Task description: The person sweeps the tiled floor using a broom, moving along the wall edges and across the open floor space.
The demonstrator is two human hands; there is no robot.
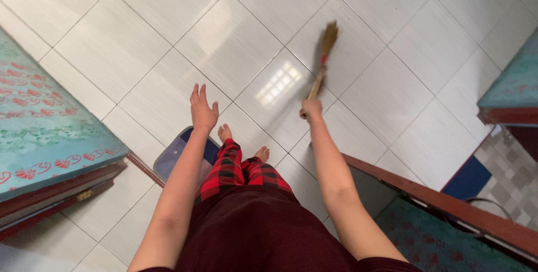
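Note:
My right hand is closed around the handle of a short straw broom. The broom stretches away from me over the white tiled floor, its bristle end blurred. My left hand is held out in front of me with fingers spread and nothing in it. My bare feet stand on the tiles below, with red and black checked trousers above them.
A bed with a turquoise flowered cover stands at the left. Another bed's wooden frame runs along the lower right, a third bed corner at the right. A blue-grey mat lies by my left foot.

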